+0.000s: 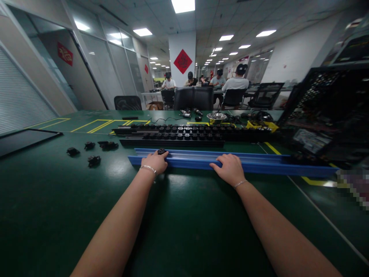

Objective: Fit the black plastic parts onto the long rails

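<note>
Nearest, on the smooth green counter (pixel 173 227): two bare hands at a long blue open-topped channel (pixel 190 164). Its long axis runs left-right across the view, with the left end just past the left hand (pixel 155 162).

Left grip: fingers slightly bent, thumb and fingertips at a small black ribbed part (pixel 162 151) at the channel's left end; whether they pinch it, cannot tell. Right grip: the right hand (pixel 230 168) is loosely curled over the near wall around mid-length, thumb apart from the fingers; firmness of hold, cannot tell.

Channel contents: the ribbed part at left, dark items at the right end (too dim to identify).

Left of the channel: loose small black parts (pixel 93 161); farther left, a flat dark framed panel (pixel 25 141).

Beyond: long black rails (pixel 173 142), roughly parallel to the channel, carrying rows of rounded black parts. Behind them, a shiny round metal bowl (pixel 216 115), contents unclear; to the right, a yellow plastic tray (pixel 270 126) with dark items.

Far: seated people (pixel 235 83) at other tables.
</note>
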The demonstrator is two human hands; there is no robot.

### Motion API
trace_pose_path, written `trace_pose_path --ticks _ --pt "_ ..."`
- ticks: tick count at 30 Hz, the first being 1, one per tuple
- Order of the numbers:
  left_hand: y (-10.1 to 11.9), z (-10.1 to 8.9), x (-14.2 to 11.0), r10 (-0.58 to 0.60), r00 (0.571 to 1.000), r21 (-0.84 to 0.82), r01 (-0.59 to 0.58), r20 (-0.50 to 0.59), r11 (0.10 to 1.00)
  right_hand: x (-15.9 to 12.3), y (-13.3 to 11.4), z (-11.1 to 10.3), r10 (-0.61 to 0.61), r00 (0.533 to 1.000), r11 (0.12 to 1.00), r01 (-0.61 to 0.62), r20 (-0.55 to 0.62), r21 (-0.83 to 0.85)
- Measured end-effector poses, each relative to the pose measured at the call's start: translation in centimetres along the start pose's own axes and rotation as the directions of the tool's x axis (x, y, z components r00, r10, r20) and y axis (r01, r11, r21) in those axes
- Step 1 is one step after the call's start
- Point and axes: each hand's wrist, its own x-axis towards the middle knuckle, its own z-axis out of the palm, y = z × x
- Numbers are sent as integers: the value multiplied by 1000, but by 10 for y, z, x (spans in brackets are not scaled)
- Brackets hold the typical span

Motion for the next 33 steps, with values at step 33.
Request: trace_pose_path --ticks 33 --pt "-65 16 28 -77 996 -39 76 -34 996 -1 2 2 -17 1000 1000 17 -19 5"
